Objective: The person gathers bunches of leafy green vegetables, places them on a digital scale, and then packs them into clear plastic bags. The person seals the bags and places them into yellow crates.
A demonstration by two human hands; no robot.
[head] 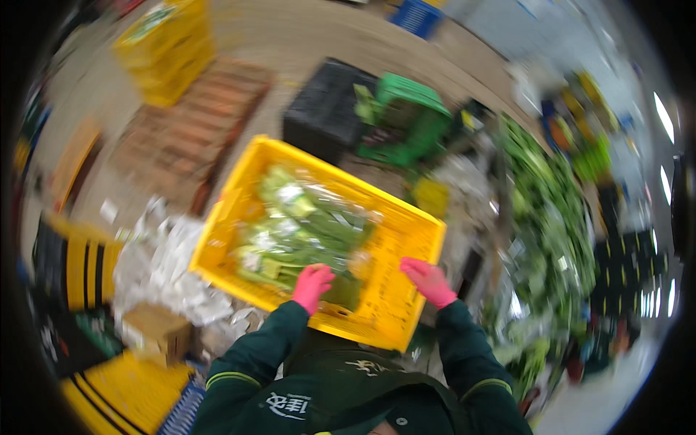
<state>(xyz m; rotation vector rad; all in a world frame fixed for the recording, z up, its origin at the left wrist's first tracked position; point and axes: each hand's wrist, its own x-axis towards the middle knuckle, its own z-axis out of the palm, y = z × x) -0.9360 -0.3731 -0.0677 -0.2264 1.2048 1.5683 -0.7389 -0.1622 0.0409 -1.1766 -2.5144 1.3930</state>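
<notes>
A yellow plastic crate [405, 212] lies tilted across the view in front of me. Clear plastic bags of leafy green vegetables [321, 228] fill its left and middle part, while bare crate floor shows at the right. My left hand [314, 285], in a pink glove, is over the near side of the crate beside the bagged greens, its fingers curled. Over the crate's right end is my right hand [429, 280], also in a pink glove, with the fingers drawn together. Blur hides whether either hand grips anything.
A black box [329, 106] and a green crate [413, 109] stand beyond. Loose leafy greens [544, 217] are heaped at the right. White plastic sheeting [179, 266] and a cardboard box [156, 331] lie at left. Stacked yellow crates [168, 60] stand by a wooden pallet [185, 125].
</notes>
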